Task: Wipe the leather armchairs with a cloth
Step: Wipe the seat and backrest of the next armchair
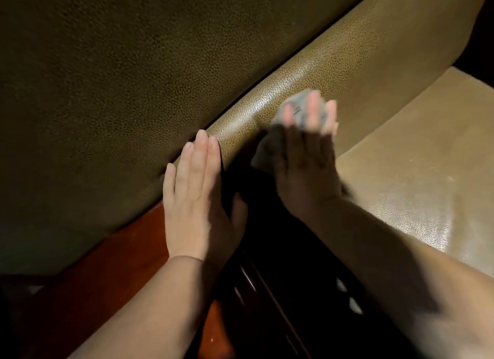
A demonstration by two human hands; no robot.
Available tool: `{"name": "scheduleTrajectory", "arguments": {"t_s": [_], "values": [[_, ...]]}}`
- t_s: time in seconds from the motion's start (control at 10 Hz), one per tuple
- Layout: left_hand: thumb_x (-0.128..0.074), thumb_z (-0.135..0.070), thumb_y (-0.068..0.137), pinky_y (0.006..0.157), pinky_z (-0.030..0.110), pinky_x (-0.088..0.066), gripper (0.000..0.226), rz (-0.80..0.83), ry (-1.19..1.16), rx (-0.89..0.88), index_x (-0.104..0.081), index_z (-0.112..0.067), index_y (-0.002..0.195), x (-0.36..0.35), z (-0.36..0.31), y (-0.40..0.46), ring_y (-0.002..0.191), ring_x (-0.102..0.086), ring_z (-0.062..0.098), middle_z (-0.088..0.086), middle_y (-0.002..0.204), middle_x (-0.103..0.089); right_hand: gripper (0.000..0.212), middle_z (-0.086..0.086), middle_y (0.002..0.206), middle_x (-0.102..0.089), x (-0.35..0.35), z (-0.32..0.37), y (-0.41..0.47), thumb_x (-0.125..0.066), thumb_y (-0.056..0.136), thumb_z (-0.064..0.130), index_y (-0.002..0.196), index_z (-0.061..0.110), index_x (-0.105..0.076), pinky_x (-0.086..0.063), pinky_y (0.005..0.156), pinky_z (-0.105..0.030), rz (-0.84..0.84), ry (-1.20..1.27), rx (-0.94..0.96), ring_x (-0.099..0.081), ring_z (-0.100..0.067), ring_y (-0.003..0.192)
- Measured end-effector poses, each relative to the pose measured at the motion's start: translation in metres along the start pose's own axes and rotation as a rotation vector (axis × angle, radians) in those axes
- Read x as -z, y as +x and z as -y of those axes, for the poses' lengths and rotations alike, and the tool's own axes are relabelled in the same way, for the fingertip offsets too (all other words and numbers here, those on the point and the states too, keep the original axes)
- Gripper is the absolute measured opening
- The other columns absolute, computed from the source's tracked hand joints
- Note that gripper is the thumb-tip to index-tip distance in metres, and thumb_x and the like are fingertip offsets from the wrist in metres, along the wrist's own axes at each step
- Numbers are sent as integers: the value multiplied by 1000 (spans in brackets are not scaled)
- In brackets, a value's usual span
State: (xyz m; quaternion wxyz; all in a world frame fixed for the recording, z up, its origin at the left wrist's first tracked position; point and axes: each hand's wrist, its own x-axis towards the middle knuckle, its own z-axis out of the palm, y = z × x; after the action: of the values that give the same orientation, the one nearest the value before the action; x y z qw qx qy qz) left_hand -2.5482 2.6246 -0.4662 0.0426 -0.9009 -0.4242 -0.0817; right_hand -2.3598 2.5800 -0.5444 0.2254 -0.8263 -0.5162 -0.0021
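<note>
Forearms: both bare forearms enter from the near edge, the right one (pixel 387 251) crossing in shadow and blurred, the left one (pixel 149 300) lit.
Left hand (pixel 191 195): released, fingers straight and held together, palm laid flat against the dark olive leather armchair back (pixel 112 72) at its lower edge, holding nothing.
Right hand (pixel 304 158): fingers spread and extended, pressing a cloth down onto the rounded leather bolster; blurred, so whether the thumb curls around the cloth cannot be told.
Cloth (pixel 296 110): small, pale grey and crumpled, showing between and beyond the right fingers, with a darker part trailing to the left of the hand in shadow.
Bolster (pixel 347 64): lighter tan grained leather, glossy where light hits it, running diagonally from near centre to far right, directly beside the dark back panel.
Seat cushion (pixel 417 166): tan leather, on the right, just below the bolster, shiny near the right forearm.
Wood frame (pixel 125 254): reddish polished wood at near left, under the left wrist; darker grooved wood runs between the two forearms.
Room: dim, with deep shadow between the hands and at far right.
</note>
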Motion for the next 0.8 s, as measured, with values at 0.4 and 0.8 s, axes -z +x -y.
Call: {"name": "scheduleTrajectory", "arguments": {"t_s": [0.4,0.8], "values": [[-41,-42,99,129,48,-10,75,-67,-165,-4,-23,-16,167,7,5,1,161,-16,23,5,175,-18,83,-30,169,4,-11,29,-11,-30,101,46,163,-1,-1,3,130,-49,-150,516,-496,4,-43,158],[-39,-47,100,129,46,-6,76,-30,-198,-8,-21,-15,167,4,0,5,161,-17,22,7,174,-20,96,-33,166,15,-59,41,-71,-35,98,56,159,-1,13,6,129,-46,87,547,-511,15,-42,157]]}}
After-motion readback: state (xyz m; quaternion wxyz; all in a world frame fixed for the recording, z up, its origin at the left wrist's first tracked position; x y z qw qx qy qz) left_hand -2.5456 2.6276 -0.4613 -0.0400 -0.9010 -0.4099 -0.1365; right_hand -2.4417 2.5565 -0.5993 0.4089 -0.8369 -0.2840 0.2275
